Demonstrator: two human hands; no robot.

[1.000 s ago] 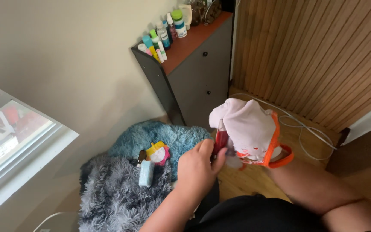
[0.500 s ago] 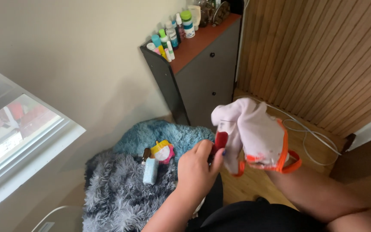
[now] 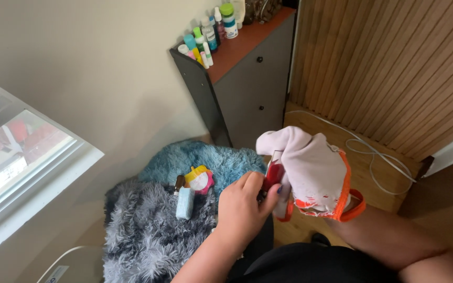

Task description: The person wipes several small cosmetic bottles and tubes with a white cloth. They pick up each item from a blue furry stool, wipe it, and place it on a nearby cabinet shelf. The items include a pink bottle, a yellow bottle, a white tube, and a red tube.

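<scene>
The left hand (image 3: 245,209) is bare and curled, its fingers and thumb closed round a small red bottle (image 3: 273,175); the bottle's clear upper part pokes up between the two hands. The right hand (image 3: 315,175) wears a white glove (image 3: 310,167) with an orange cuff, a loop of which hangs below the wrist; the gloved fingers are bent over the top of the bottle and touch it, though how tightly they grip cannot be told from this angle (the glove's loose cloth hides the fingertips). Both hands meet above the person's dark lap, over the edge of the rugs.

Below and to the left lies a grey rug (image 3: 142,236), shaggy, with a blue rug (image 3: 205,160) just beyond it, the two overlapping. On the grey one sit a pale blue tube (image 3: 185,203), a small brown-capped item beside it that is too small to identify, and a pink and yellow toy (image 3: 200,179) at the seam of the two rugs.

A dark cabinet (image 3: 258,89) with a reddish top stands against the wall; a row of bottles (image 3: 211,31) crowds its far end. To its right runs a slatted wood wall (image 3: 394,68); a white cable (image 3: 368,152) loops on the wooden floor at its foot. A window (image 3: 17,157) fills the left edge.
</scene>
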